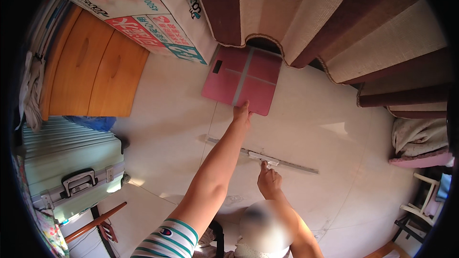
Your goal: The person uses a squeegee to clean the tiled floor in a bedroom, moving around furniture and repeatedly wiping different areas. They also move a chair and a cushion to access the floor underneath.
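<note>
My left hand (243,113) grips the near edge of a pink bathroom scale (259,95), with the thumb on top and the fingers mostly hidden below. Grey strips cross the scale's face, and a small dark display sits near its left side. The far edge of the scale lies by the hem of a striped curtain (301,18). Nearer to me, my right hand (270,182) is closed around the base of the handle of a floor squeegee (296,166). Its long thin head lies across the tiled floor (308,129), partly hidden behind my left forearm.
On the left stand a wooden drawer cabinet (96,68), a pale green suitcase (79,157) and a blue plastic bag (95,122). A large printed package (154,14) leans in beside the curtain. White plastic furniture (423,200) is at the right. A blurred round shape (265,225) covers the bottom middle.
</note>
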The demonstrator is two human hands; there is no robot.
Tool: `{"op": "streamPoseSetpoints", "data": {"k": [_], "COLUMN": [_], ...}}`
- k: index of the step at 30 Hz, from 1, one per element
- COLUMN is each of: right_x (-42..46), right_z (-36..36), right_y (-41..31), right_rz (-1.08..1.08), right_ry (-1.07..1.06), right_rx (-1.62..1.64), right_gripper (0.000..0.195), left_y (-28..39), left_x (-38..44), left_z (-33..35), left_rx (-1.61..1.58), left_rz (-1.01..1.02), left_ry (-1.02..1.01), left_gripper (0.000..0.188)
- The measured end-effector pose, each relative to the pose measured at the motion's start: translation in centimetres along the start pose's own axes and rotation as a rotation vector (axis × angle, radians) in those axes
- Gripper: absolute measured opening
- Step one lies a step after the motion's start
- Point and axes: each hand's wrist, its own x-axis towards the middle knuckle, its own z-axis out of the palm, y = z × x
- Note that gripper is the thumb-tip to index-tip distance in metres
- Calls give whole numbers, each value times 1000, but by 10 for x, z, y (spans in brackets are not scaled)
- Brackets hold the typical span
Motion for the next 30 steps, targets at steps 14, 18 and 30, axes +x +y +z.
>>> {"op": "streamPoseSetpoints", "data": {"k": [14,18,30], "right_x": [2,4,102], "right_z": [3,3,-65], "right_y": [2,11,-195], "right_rz": [-7,-64,-474], "right_ry": [29,98,154], "right_rx": [-28,-19,49], "right_gripper": [39,39,25], "left_y": [32,57,101], "left_x": [20,-26,-200], "left_z": [-27,-70,-302], "left_rx": [966,1238,639], "left_rz": [-144,417,872], "left_ry": [-257,-295,247], "left_gripper": [33,31,45]}}
